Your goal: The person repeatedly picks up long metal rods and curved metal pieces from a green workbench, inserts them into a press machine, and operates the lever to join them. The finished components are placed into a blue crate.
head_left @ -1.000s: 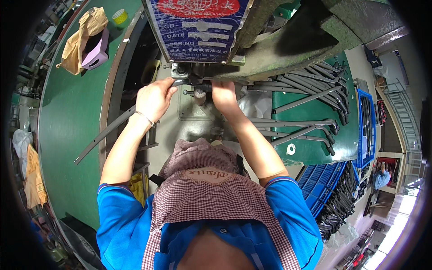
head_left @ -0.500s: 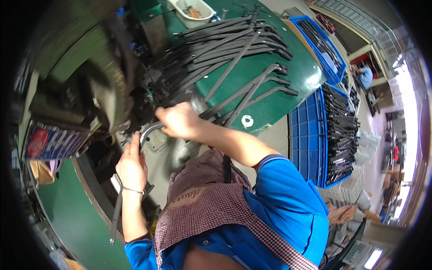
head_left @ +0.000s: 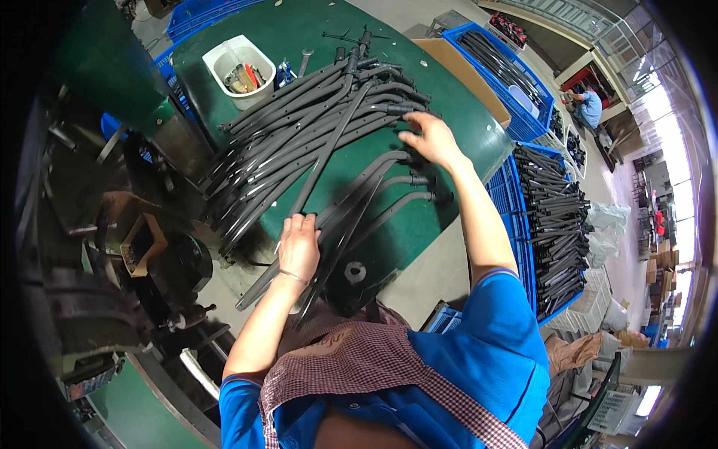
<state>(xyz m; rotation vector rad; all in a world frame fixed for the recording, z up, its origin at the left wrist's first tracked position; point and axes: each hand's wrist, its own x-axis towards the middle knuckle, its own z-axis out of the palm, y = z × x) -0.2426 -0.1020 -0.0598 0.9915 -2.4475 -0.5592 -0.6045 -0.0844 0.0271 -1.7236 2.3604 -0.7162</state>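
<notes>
A pile of dark grey bent metal tubes point(head_left: 299, 135) lies across the green table. My left hand point(head_left: 299, 251) is closed round a bent tube point(head_left: 258, 290) at the table's near edge, its lower end sticking out past my fingers. My right hand point(head_left: 432, 141) is farther right, thumb and fingers apart, with its fingertips beside the bent ends of the piled tubes. Whether they touch the metal I cannot tell. Between my hands lie a few separate bent tubes point(head_left: 396, 208), and one straighter tube point(head_left: 329, 150) crosses over the pile.
A white bin point(head_left: 241, 54) with small tools and a wrench point(head_left: 306, 61) lie at the back of the green table point(head_left: 467, 112). Blue crates point(head_left: 516, 217) full of dark tubes stand right. Dark machinery point(head_left: 142, 262) fills the left. A person point(head_left: 589, 107) sits far off.
The view has turned from the machine toward the table. My left hand has gone from the machine to a tube at the table; my right hand has moved away toward the pile's bent ends.
</notes>
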